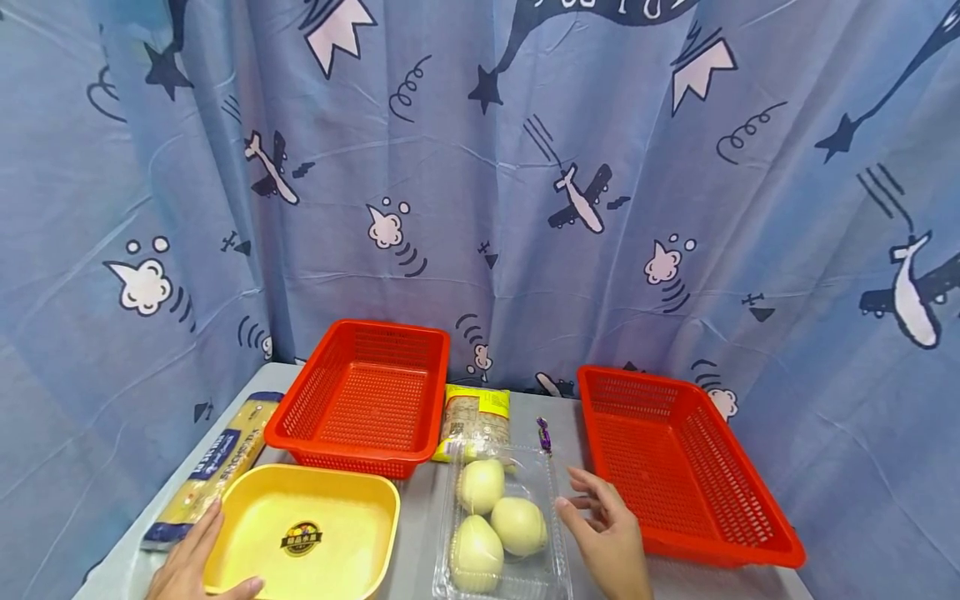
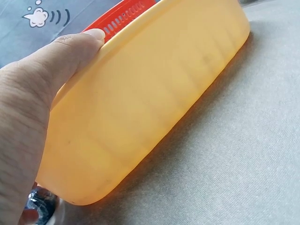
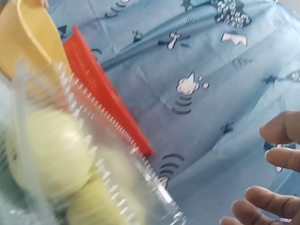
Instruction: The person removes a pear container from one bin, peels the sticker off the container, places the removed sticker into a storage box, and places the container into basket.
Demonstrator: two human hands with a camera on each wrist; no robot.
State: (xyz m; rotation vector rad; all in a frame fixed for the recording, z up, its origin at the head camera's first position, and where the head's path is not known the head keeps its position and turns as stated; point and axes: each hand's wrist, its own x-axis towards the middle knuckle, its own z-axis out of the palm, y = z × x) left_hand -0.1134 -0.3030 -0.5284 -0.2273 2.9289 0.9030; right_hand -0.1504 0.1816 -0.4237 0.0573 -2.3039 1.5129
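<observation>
In the head view, a smooth, rounded-rectangular yellow plastic basin (image 1: 348, 512) bears a small dark badge on its floor. The left hand (image 1: 193, 552) rests at its near left corner, fingers extended along the side and thumb over the rim. To the right, a clear, thin-walled plastic container (image 1: 561, 558) with ribbed edges surrounds three round, pale yellow-green fruits (image 1: 517, 527). The right hand (image 1: 611, 533) is just beside it, its fingers loosely bent and apart, holding nothing. Two red plastic baskets (image 1: 375, 400) with perforated walls stand behind the basin and at the right. A long, blue-ended noodle packet (image 1: 217, 462) lies at the left; a glossy yellow food packet (image 1: 472, 417) and a purple-wrapped candy (image 1: 543, 435) lie behind the container. All are on a grey tabletop (image 1: 420, 533), enclosed by a creased blue curtain (image 1: 465, 250) printed with planes and stars.

In the left wrist view, the thumb lies on the basin's rim above a slightly translucent, faintly rippled wall; the tabletop looks finely woven.

In the right wrist view, the container's toothed edge and the fruits are blurred, with the fingers apart from them and the curtain behind.
</observation>
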